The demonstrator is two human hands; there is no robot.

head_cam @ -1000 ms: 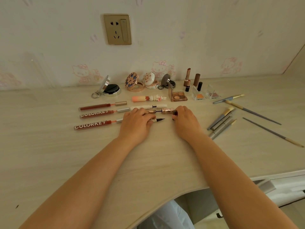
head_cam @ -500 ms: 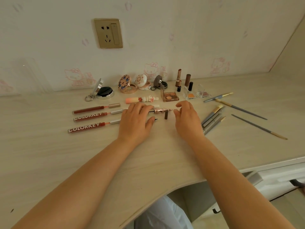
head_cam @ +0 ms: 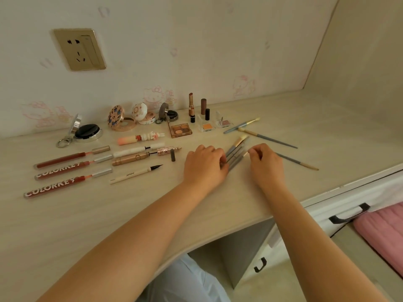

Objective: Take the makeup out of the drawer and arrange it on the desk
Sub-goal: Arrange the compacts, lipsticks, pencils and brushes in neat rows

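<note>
Makeup lies in rows on the pale wooden desk (head_cam: 109, 214). A bunch of grey-handled brushes (head_cam: 236, 150) lies slantwise at centre right. My left hand (head_cam: 205, 165) curls its fingers round their lower ends. At their upper right side, my right hand (head_cam: 265, 164) pinches the tip of one. To the left lie three red Colorkey lip gloss tubes (head_cam: 65, 166), a gold tube (head_cam: 130, 159), an uncapped eyeliner pen (head_cam: 135, 173) and a small dark cap (head_cam: 173, 155). Further back are open compacts (head_cam: 122, 120), an eyeshadow palette (head_cam: 181, 130) and lipsticks (head_cam: 191, 107).
Three more brushes (head_cam: 268, 138) lie loose beyond and to the right of my hands. White drawers with black handles (head_cam: 349, 214) sit under the desk's right end, next to pink bedding (head_cam: 383, 234). A wall socket (head_cam: 79, 49) is above the desk at left.
Both hands have left the eyeliner and tubes at the middle and moved right to the bunch of grey brushes. The view has swung to the right.
</note>
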